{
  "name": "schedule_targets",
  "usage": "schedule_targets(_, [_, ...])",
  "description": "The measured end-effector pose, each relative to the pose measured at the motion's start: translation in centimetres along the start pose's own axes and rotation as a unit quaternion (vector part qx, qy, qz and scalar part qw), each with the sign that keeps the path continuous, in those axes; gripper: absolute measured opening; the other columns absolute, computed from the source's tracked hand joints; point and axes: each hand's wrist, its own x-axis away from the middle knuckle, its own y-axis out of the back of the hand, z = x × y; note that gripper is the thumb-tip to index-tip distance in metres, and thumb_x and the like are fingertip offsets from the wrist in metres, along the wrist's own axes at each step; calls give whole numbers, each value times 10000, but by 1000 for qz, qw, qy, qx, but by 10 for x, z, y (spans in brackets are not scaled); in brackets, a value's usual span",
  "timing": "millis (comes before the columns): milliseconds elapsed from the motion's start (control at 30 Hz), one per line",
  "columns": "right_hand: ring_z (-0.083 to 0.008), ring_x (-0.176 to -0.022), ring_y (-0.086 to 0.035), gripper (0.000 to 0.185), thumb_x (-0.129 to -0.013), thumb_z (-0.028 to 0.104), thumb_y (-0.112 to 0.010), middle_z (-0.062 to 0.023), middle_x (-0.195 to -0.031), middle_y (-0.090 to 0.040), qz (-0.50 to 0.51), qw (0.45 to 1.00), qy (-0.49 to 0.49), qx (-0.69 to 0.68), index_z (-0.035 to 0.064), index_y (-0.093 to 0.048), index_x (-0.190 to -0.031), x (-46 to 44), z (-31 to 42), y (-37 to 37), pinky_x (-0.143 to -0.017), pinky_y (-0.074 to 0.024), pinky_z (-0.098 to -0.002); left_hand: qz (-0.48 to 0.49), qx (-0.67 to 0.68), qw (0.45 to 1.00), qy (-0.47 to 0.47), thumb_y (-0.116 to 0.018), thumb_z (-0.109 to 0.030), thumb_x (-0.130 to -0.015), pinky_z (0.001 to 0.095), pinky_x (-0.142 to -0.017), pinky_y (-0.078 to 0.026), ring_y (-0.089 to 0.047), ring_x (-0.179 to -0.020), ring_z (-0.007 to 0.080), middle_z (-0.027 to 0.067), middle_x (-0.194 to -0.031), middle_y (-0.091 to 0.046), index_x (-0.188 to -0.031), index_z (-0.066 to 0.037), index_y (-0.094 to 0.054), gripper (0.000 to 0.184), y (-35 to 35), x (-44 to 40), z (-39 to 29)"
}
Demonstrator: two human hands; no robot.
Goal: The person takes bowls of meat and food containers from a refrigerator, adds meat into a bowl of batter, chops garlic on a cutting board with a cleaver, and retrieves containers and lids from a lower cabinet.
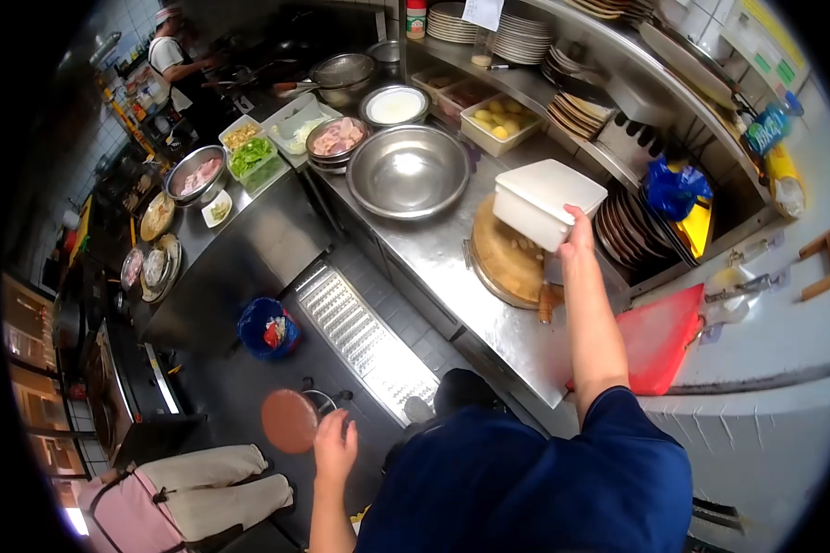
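My right hand (577, 232) grips the near right corner of a white lidded container (546, 198), tilted above the round wooden chopping board (503, 253). Under that hand, a cleaver with a wooden handle (546, 303) lies at the board's edge. My left hand (336, 446) hangs low over the floor with its fingers apart and nothing in them; a round brown stool seat (290, 421) shows just beyond it. Left of the board, a large steel bowl (408, 172) stands on the steel counter (433, 249).
Bowls of raw meat (338, 136) and a tub of greens (251, 158) stand at the back left. A blue bin (267, 328) is on the floor. Plates fill the right shelves (526, 88). One person is at the back left, another at the lower left.
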Motion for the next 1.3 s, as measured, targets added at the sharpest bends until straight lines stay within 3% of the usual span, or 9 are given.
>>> schedule_targets(233, [-334,-1008,-658,448,-798,379,-694,-119,-1125,-708,-59,997,8,38,101,-664,-1148,-148,43,-30,-904,-524,-544,33,-14,996,82,-673,-73,-889,450,-864,-539,-668,-975,418,220,-1081,-690,-1083,30,-675,219,-17,-41,30])
schedule_targets(467, [-283,-971,-671,278,-816,371,-709,-43,-1015,-734,-98,994,43,33,167,-712,-1005,-301,71,-37,-802,-550,-518,133,-23,937,322,-678,-97,-891,458,-836,-548,-678,-966,420,238,-1075,-696,-1090,40,-695,242,-48,-21,15])
schedule_targets(633, [-308,-962,-670,368,-843,387,-718,-83,-1058,-710,-117,951,133,253,148,-677,-1119,-367,82,-1,-771,-553,-543,155,-19,923,352,-688,-114,-865,504,-848,-533,-662,-950,438,230,-993,-700,-991,13,-691,179,-60,-6,32])
schedule_targets(733, [-325,-956,-670,374,-858,385,-699,-109,-1059,-700,-59,868,194,453,148,-659,-1144,-363,70,29,-767,-550,-552,112,-55,917,380,-657,-165,-894,514,-870,-516,-634,-965,450,239,-1000,-680,-1008,6,-673,206,-68,-18,14])
schedule_targets(900, [-353,-947,-668,386,-882,381,-667,-151,-1061,-682,-127,605,355,701,147,-629,-1186,-352,76,44,-761,-544,-567,81,-13,892,444,-650,-224,-897,488,-982,-514,-637,-1121,410,219,-1167,-678,-1175,-16,-657,347,-74,-20,-4])
schedule_targets(1033, [-376,-939,-667,396,-901,378,-642,-186,-1062,-668,-215,477,427,738,146,-605,-1220,-310,50,1,-755,-540,-578,6,-17,875,484,-657,-220,-885,483,-971,-514,-638,-1105,412,216,-1166,-679,-1135,-18,-654,322,-102,39,-4])
schedule_targets(1167, [-399,-931,-667,406,-921,376,-617,-220,-1063,-654,-213,444,483,724,145,-582,-1253,-293,10,-68,-750,-535,-590,-103,-42,798,592,-654,-241,-900,477,-985,-521,-643,-1124,407,217,-1201,-684,-1207,-28,-646,374,-150,111,-19])
schedule_targets(1233, [-410,-930,-653,407,-911,387,-624,-210,-1077,-635,-202,449,636,594,44,-603,-1129,-290,-29,-107,-785,-514,-611,-111,-22,735,668,-662,-238,-895,476,-986,-526,-647,-1123,413,223,-1213,-683,-1249,-22,-633,416,-148,150,-28])
schedule_targets(1300, [-426,-940,-681,511,-919,445,-625,-245,-1118,-678,-100,261,742,609,10,-661,-1186,-224,-57,-147,-749,-553,-546,-165,-35,677,717,-677,-236,-882,478,-977,-532,-651,-1115,418,231,-1206,-685,-1268,-10,-624,450,-151,201,-35])
